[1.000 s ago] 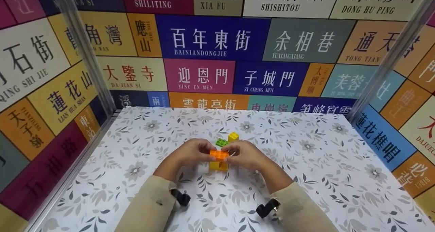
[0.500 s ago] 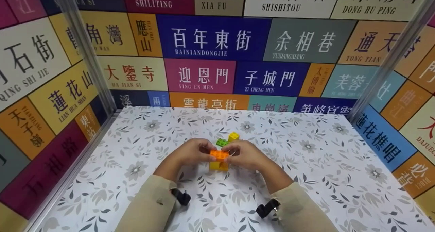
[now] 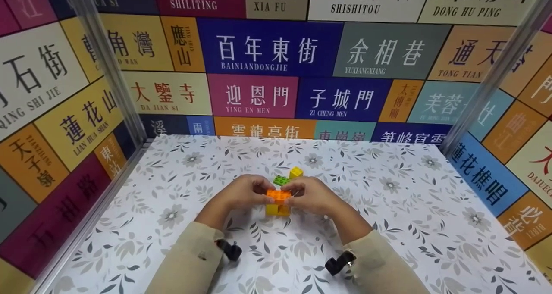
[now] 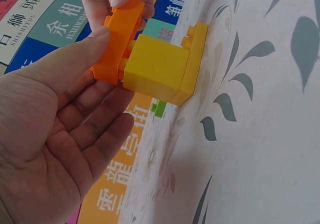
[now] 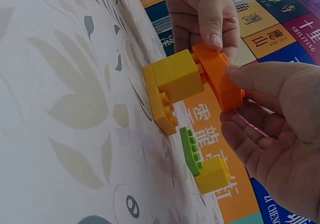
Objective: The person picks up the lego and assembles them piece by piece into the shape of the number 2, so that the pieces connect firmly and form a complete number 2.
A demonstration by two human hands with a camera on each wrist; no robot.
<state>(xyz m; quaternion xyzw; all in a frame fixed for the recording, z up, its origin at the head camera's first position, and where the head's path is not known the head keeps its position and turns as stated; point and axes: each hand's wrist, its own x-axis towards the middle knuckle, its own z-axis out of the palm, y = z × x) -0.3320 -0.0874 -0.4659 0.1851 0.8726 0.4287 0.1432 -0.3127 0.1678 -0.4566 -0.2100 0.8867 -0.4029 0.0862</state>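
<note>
An orange toy building brick is pinched at its two ends, my left hand on one side and my right hand on the other. In the left wrist view the orange brick lies over the studs of a yellow block, slightly tilted, with some studs showing in the gap. That block stands on one part of a flat yellow brick, whose other studs are bare. Thumbs press the orange brick's near side; the other fingers are behind or under it, partly hidden.
Just beyond the hands are a flat green brick and a second yellow block; in the right wrist view they touch. A floral-patterned cloth covers the table. Lettered panels rise behind, with clear posts at the corners.
</note>
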